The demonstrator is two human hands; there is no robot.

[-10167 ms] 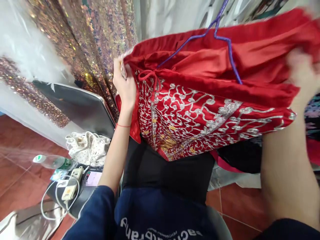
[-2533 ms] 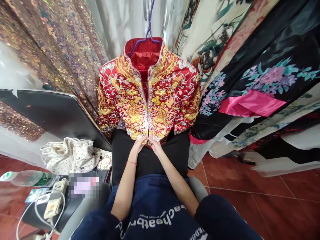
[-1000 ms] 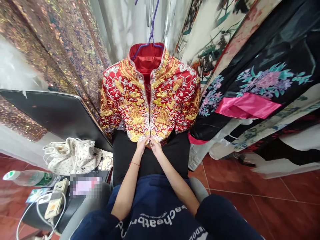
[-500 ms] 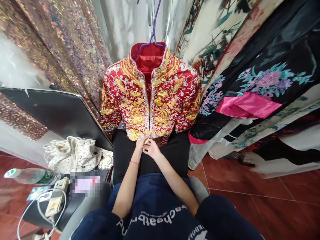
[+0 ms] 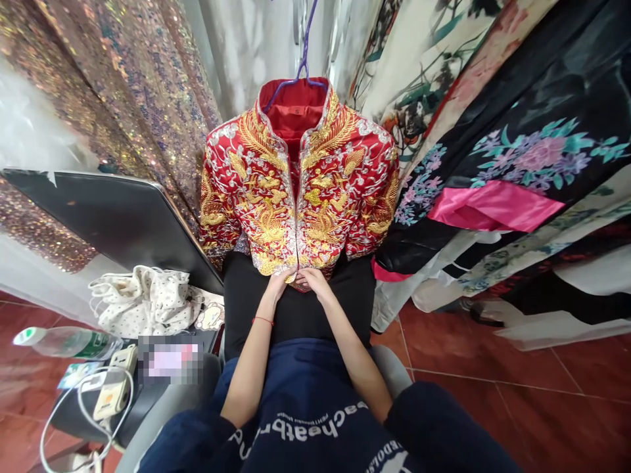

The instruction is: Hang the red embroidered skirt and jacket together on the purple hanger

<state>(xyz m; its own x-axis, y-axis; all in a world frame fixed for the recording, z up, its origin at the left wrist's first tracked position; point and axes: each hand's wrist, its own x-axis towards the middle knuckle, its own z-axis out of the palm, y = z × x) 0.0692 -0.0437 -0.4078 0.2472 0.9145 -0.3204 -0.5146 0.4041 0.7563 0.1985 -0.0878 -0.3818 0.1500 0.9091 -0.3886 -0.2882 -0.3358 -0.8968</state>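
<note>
While the red jacket (image 5: 269, 197) fills centre frame, the left hand (image 5: 279, 282) pinches its hem (image 5: 269, 267). The right hand (image 5: 315, 283) touches it too, grip unclear.

Dark red floor tiles (image 5: 527, 410) with pale joints, showing past the left edge of a black chair (image 5: 113, 217) with a shiny-rimmed back. Glittering sequined cloth (image 5: 118, 92) hangs behind the back's upper edge, beside white drapery (image 5: 236, 59). Floral fabrics (image 5: 537, 154) crowd the right. Light glints off the sequins.
</note>
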